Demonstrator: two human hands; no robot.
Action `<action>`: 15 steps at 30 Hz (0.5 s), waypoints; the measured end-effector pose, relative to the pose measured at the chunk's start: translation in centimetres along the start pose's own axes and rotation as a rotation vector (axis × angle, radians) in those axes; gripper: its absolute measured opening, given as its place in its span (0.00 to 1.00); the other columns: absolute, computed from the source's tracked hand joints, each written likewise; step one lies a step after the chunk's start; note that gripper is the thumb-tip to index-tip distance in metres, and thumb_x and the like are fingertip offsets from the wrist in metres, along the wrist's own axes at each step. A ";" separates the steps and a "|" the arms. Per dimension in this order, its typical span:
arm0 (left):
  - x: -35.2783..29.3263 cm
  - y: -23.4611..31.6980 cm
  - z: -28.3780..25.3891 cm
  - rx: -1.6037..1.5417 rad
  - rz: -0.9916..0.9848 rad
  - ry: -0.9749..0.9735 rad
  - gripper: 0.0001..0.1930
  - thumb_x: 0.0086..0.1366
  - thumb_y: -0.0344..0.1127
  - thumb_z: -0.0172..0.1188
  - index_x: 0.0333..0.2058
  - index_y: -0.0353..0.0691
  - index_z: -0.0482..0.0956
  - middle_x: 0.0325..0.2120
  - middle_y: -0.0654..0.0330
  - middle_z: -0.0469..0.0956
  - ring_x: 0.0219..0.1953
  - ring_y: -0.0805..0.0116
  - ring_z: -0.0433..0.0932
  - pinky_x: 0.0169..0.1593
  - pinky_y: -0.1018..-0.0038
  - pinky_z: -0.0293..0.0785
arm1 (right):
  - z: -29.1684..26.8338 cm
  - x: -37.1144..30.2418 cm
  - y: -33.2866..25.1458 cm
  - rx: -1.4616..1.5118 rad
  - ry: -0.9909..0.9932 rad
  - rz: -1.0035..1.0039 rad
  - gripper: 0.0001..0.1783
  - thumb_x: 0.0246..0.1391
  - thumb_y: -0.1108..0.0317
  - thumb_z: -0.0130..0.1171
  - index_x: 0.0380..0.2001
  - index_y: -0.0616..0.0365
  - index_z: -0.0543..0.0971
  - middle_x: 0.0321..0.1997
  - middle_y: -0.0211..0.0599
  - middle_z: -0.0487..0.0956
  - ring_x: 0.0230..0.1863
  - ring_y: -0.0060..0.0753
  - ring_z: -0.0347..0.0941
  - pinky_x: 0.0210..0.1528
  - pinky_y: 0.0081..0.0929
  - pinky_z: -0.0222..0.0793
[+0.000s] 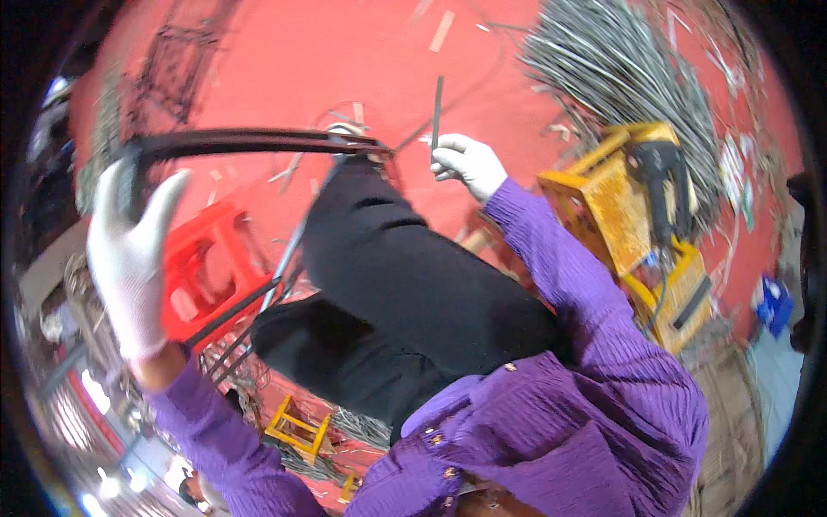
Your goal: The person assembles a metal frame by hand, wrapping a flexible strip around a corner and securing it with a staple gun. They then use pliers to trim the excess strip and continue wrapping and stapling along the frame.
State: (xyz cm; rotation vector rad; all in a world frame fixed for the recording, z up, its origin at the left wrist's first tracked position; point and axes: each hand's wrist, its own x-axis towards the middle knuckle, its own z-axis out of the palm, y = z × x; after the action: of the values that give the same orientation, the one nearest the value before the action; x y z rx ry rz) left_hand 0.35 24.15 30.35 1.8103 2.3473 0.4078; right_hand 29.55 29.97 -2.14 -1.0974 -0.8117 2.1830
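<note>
White-gloved, my left hand (129,246) is raised at the left, its thumb and fingers on either side of the end of a long dark metal frame (250,142). The frame stretches from that hand toward my shoe (346,129); motion blurs it. Its contact with the palm is partly hidden. My right hand (465,164), also in a white glove, is closed on the lower end of a thin grey metal strip (438,108). The strip points upward, over the red floor, apart from the frame.
A heap of grey metal rods (616,73) lies at the far right. Nearer, a dark power tool (659,177) with a cord rests on a yellow stool (603,202). A red plastic stool (215,267) stands left of my legs. Scraps litter the red floor (284,60).
</note>
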 end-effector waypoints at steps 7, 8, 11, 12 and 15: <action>-0.4 0.7 -0.5 0.051 0.090 0.039 0.32 0.47 0.55 0.74 0.43 0.37 0.76 0.26 0.56 0.76 0.28 0.62 0.76 0.35 0.68 0.72 | 18.3 -3.2 -13.5 -0.309 -0.361 -0.504 0.11 0.61 0.66 0.59 0.42 0.62 0.79 0.34 0.28 0.79 0.36 0.17 0.73 0.40 0.18 0.70; -0.3 0.8 -0.5 0.041 0.061 0.037 0.31 0.48 0.56 0.73 0.42 0.38 0.76 0.26 0.56 0.76 0.28 0.62 0.76 0.34 0.68 0.72 | 19.7 -3.3 -14.2 -0.328 -0.351 -0.493 0.12 0.60 0.66 0.59 0.42 0.62 0.79 0.33 0.28 0.79 0.35 0.17 0.73 0.39 0.18 0.70; 0.2 1.0 -0.1 0.101 0.172 0.093 0.28 0.52 0.60 0.69 0.39 0.41 0.80 0.25 0.56 0.77 0.27 0.60 0.78 0.32 0.67 0.73 | 22.2 -3.3 -15.2 -0.401 -0.298 -0.468 0.12 0.60 0.64 0.60 0.41 0.61 0.80 0.29 0.26 0.78 0.31 0.15 0.71 0.35 0.17 0.69; 0.4 1.0 0.1 0.135 0.190 0.168 0.27 0.55 0.63 0.66 0.37 0.43 0.81 0.24 0.56 0.78 0.27 0.59 0.79 0.32 0.67 0.74 | 22.5 -3.2 -15.3 -0.381 -0.304 -0.536 0.12 0.59 0.64 0.60 0.40 0.61 0.81 0.28 0.28 0.78 0.29 0.16 0.72 0.33 0.18 0.70; 0.7 0.9 0.8 0.117 -0.030 0.173 0.29 0.57 0.69 0.59 0.32 0.45 0.82 0.23 0.56 0.79 0.27 0.57 0.80 0.32 0.66 0.74 | 22.6 -3.0 -15.5 -0.449 -0.234 -0.540 0.11 0.58 0.64 0.60 0.38 0.61 0.81 0.25 0.29 0.78 0.26 0.17 0.72 0.30 0.20 0.69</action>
State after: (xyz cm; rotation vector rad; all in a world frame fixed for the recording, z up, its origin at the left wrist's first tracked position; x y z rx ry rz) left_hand 1.22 25.13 29.88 1.8560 2.5618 0.4489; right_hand 15.38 32.13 21.45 -0.6987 -1.5551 1.7226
